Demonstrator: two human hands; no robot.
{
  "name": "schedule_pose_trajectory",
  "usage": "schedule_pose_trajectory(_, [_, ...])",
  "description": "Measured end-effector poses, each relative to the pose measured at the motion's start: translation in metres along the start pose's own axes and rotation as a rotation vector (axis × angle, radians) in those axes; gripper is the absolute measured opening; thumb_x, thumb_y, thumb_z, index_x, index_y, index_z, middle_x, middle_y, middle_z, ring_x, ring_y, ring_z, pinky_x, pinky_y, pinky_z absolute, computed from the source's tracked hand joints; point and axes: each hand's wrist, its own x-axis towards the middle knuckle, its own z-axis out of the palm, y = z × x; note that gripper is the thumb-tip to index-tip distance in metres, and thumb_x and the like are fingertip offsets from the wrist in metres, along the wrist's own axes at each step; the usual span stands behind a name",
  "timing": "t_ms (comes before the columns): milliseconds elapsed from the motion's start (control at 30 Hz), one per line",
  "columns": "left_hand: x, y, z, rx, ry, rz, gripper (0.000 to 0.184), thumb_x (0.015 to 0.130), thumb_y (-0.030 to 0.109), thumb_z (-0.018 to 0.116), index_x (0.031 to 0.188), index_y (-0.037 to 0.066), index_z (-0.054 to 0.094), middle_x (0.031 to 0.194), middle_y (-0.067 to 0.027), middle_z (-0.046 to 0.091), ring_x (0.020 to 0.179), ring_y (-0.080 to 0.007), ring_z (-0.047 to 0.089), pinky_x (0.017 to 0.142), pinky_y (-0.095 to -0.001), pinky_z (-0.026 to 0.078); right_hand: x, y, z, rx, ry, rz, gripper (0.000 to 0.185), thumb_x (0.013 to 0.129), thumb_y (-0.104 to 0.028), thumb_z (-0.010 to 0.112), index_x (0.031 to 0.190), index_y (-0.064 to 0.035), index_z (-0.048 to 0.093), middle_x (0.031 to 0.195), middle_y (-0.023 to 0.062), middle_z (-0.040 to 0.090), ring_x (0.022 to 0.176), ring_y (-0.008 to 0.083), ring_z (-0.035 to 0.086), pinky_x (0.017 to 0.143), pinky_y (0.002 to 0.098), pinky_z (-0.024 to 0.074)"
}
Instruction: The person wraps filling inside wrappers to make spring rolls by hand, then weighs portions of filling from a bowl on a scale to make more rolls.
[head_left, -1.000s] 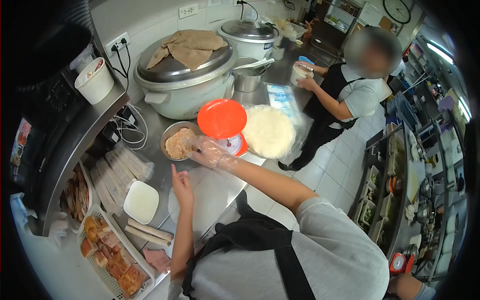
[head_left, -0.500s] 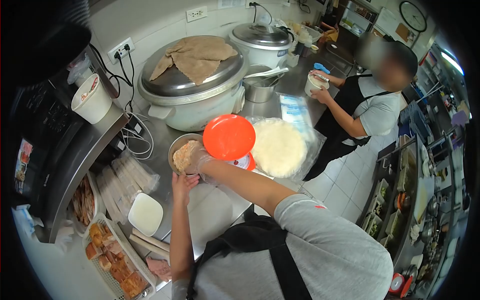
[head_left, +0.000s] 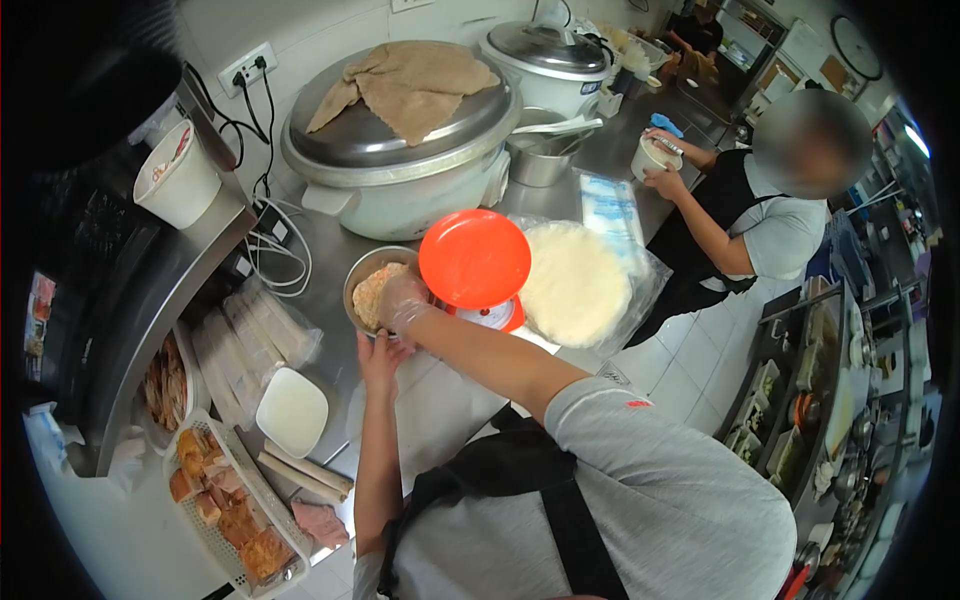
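My left hand (head_left: 382,357) grips the near side of a metal bowl (head_left: 352,270), its fingers at the rim and outer wall. Inside the bowl lies a pale orange, lumpy food mixture (head_left: 372,292). My right hand (head_left: 405,298), in a clear plastic glove, reaches into the bowl against this mixture; its fingertips are hidden. Just right of the bowl stands a kitchen scale (head_left: 500,316) with a round orange-red pan (head_left: 475,258). Beside it, a round white slab of what looks like rice (head_left: 575,285) lies on clear plastic.
A large lidded cooker (head_left: 400,195) with a brown cloth (head_left: 420,85) stands behind the bowl. Left are wrapped sticks (head_left: 235,350), a white square dish (head_left: 292,412) and a basket of browned pieces (head_left: 240,525). A co-worker (head_left: 745,220) holds a white tub (head_left: 655,158) at right.
The camera view has shifted a little, moving the counter items slightly right and up. My gloved right hand shows more over the mixture; my left hand stays at the bowl.
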Motion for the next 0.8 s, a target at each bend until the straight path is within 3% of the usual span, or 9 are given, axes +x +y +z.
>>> schedule_pose_trajectory(200, [-0.011,-0.001,0.014,-0.039,0.048,0.037,0.048,0.102,0.014,0.051,0.142,0.008,0.027,0.094,-0.0147,0.063,0.077,-0.0243,0.069,0.069,-0.0353,0.059,-0.021,0.007,-0.026,-0.144,-0.229,-0.140,0.036,0.076,-0.035,0.072,0.103,-0.0120,0.077,0.097,0.0096,0.074,0.092,0.0262,0.073,0.071,0.0431,0.0586])
schedule_pose_trajectory(267, [-0.017,0.001,0.020,-0.048,0.064,0.048,0.050,0.102,0.014,0.050,0.144,0.009,0.024,0.095,-0.0162,0.063,0.079,-0.0264,0.070,0.070,-0.0366,0.059,-0.022,0.008,-0.025,-0.132,-0.209,-0.139,0.034,0.078,-0.034,0.071,0.102,-0.0112,0.077,0.093,0.0101,0.075,0.089,0.0265,0.073,0.069,0.0426,0.0590])
schedule_pose_trajectory(367, [-0.022,0.004,0.024,-0.037,0.053,0.051,0.052,0.102,0.015,0.049,0.145,0.009,0.021,0.096,-0.0184,0.063,0.081,-0.0283,0.070,0.071,-0.0382,0.060,-0.016,0.019,0.001,0.033,-0.019,-0.161,0.035,0.076,-0.036,0.071,0.097,-0.0089,0.077,0.089,0.0132,0.074,0.082,0.0285,0.073,0.069,0.0418,0.0588])
schedule_pose_trajectory(467, [-0.024,0.007,0.025,-0.024,0.050,0.031,0.053,0.102,0.015,0.049,0.146,0.008,0.019,0.097,-0.0199,0.063,0.082,-0.0286,0.070,0.073,-0.0386,0.060,-0.024,0.025,0.007,0.332,0.099,-0.044,0.039,0.075,-0.040,0.072,0.095,-0.0062,0.075,0.092,0.0151,0.073,0.085,0.0304,0.072,0.074,0.0410,0.0580])
schedule_pose_trajectory(567, [-0.021,0.004,0.021,-0.008,0.057,0.004,0.055,0.103,0.016,0.049,0.146,0.007,0.016,0.099,-0.0217,0.064,0.084,-0.0297,0.071,0.074,-0.0388,0.060,-0.053,0.025,-0.017,0.421,0.161,0.025,0.044,0.074,-0.042,0.073,0.097,-0.0036,0.074,0.095,0.0165,0.072,0.090,0.0318,0.071,0.078,0.0405,0.0568])
schedule_pose_trajectory(667, [-0.016,-0.002,0.014,0.004,0.036,0.025,0.056,0.103,0.017,0.048,0.147,0.006,0.015,0.100,-0.0230,0.064,0.087,-0.0311,0.071,0.075,-0.0390,0.060,-0.050,0.024,0.000,0.417,0.394,-0.011,0.050,0.073,-0.043,0.075,0.099,-0.0009,0.073,0.097,0.0178,0.072,0.094,0.0310,0.070,0.081,0.0398,0.0562])
schedule_pose_trajectory(767, [-0.017,-0.002,0.016,-0.007,0.057,0.006,0.057,0.103,0.016,0.048,0.147,0.005,0.014,0.100,-0.0234,0.065,0.088,-0.0322,0.071,0.075,-0.0392,0.060,-0.046,0.026,-0.015,0.351,0.072,-0.033,0.046,0.074,-0.039,0.074,0.097,-0.0002,0.073,0.095,0.0188,0.072,0.092,0.0319,0.071,0.080,0.0413,0.0564])
schedule_pose_trajectory(800, [-0.019,0.001,0.020,-0.016,0.075,-0.004,0.057,0.103,0.016,0.048,0.147,0.005,0.014,0.099,-0.0234,0.065,0.088,-0.0322,0.071,0.075,-0.0391,0.060,-0.039,0.026,-0.007,0.337,0.078,-0.029,0.044,0.074,-0.038,0.074,0.097,-0.0003,0.073,0.095,0.0188,0.072,0.091,0.0321,0.071,0.079,0.0418,0.0565])
